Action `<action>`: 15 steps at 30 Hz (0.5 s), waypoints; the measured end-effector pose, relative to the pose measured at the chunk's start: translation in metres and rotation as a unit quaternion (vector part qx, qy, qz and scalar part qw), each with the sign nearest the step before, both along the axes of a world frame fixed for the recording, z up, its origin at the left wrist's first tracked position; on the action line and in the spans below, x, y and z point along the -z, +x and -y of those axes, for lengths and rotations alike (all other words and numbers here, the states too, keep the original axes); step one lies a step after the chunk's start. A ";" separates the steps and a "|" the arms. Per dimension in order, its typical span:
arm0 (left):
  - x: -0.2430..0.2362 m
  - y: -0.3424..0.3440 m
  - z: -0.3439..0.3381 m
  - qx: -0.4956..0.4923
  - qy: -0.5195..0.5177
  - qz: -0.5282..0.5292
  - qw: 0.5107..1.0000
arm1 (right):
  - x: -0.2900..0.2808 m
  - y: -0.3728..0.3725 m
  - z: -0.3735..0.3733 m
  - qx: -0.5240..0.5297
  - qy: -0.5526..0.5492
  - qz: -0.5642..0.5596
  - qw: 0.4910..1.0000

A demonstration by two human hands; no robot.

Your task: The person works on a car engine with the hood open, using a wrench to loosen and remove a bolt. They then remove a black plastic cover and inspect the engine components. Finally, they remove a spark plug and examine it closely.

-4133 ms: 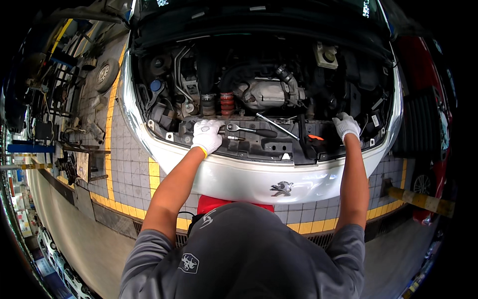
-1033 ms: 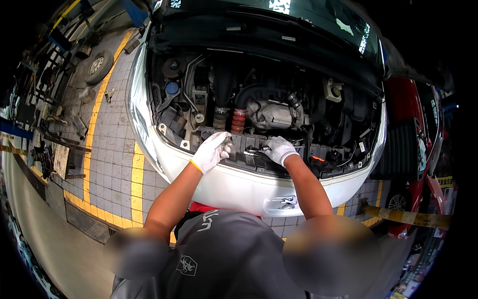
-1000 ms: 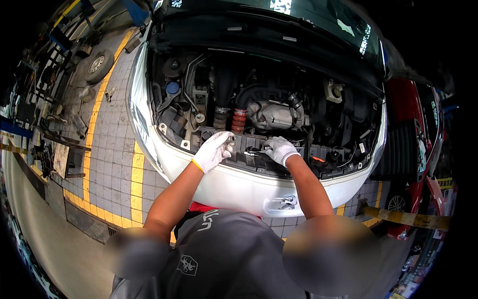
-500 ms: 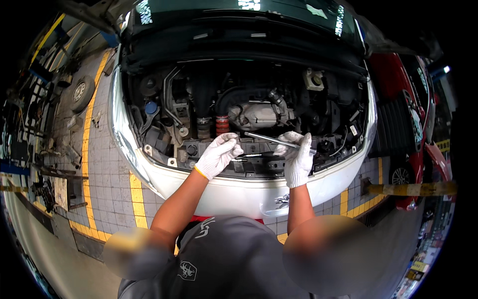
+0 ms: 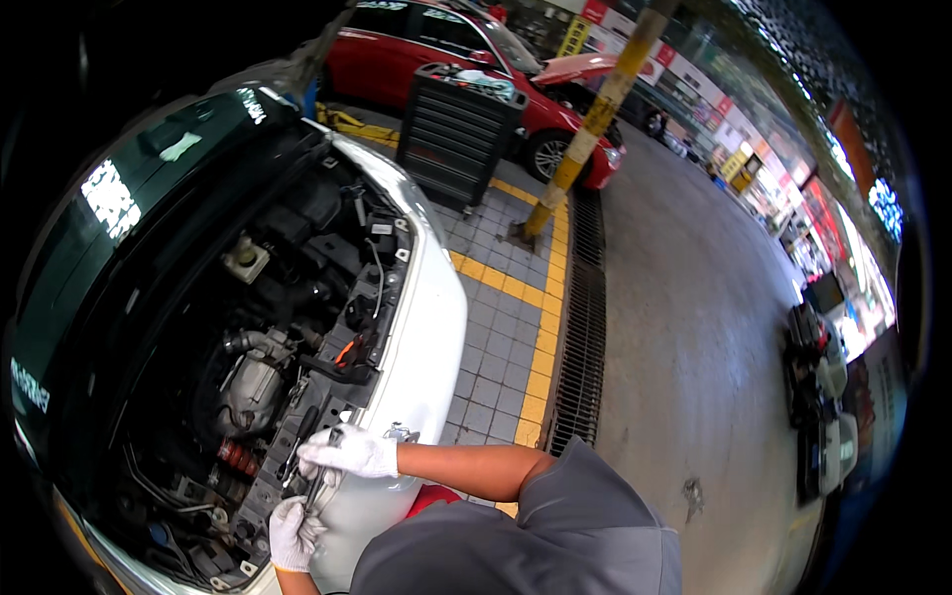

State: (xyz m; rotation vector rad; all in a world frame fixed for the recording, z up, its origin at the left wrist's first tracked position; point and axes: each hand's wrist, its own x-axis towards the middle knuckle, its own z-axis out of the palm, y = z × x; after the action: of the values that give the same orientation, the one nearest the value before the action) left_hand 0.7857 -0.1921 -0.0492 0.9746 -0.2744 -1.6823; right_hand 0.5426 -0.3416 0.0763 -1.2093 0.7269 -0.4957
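Both white-gloved hands worked at the front edge of a white car's open engine bay (image 5: 258, 367). The right hand (image 5: 349, 453) and left hand (image 5: 291, 534) gripped a slim dark tool (image 5: 315, 489) between them. A red car (image 5: 466, 59) and black tool cart (image 5: 461, 124) stood beyond.

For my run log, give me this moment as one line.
scene: white car, hood up | right hand: gloved, gripping long metal tool at engine bay front edge | left hand: gloved, on tool's lower end | background: red car

Bright daylight, dark vignette, heavy fisheye warping
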 end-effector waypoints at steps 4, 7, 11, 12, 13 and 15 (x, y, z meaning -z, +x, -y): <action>0.005 -0.008 -0.010 -0.035 0.032 -0.034 0.998 | -0.014 -0.010 -0.017 -0.025 -0.187 -0.010 0.982; 0.007 -0.002 -0.016 0.075 -0.060 0.199 0.975 | -0.020 -0.016 -0.024 -0.014 -0.009 0.005 1.000; 0.016 0.037 -0.011 0.207 -0.004 0.278 0.938 | -0.016 -0.016 -0.026 0.009 0.027 0.049 0.998; -0.009 0.042 -0.004 0.207 0.106 0.158 0.960 | -0.018 -0.012 -0.026 0.012 0.048 0.055 0.997; -0.070 0.017 0.006 0.304 -0.107 0.420 0.848 | -0.011 -0.010 -0.026 0.018 0.063 0.064 0.996; -0.081 0.023 0.011 0.374 -0.138 0.463 0.792 | -0.006 -0.005 -0.029 0.024 0.040 0.051 0.998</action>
State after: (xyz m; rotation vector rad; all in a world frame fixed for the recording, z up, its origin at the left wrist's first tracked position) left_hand 0.8091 -0.2036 0.0320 1.5183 -1.7038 -1.5995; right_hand 0.5374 -0.3125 0.0826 -1.0871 0.6833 -0.5592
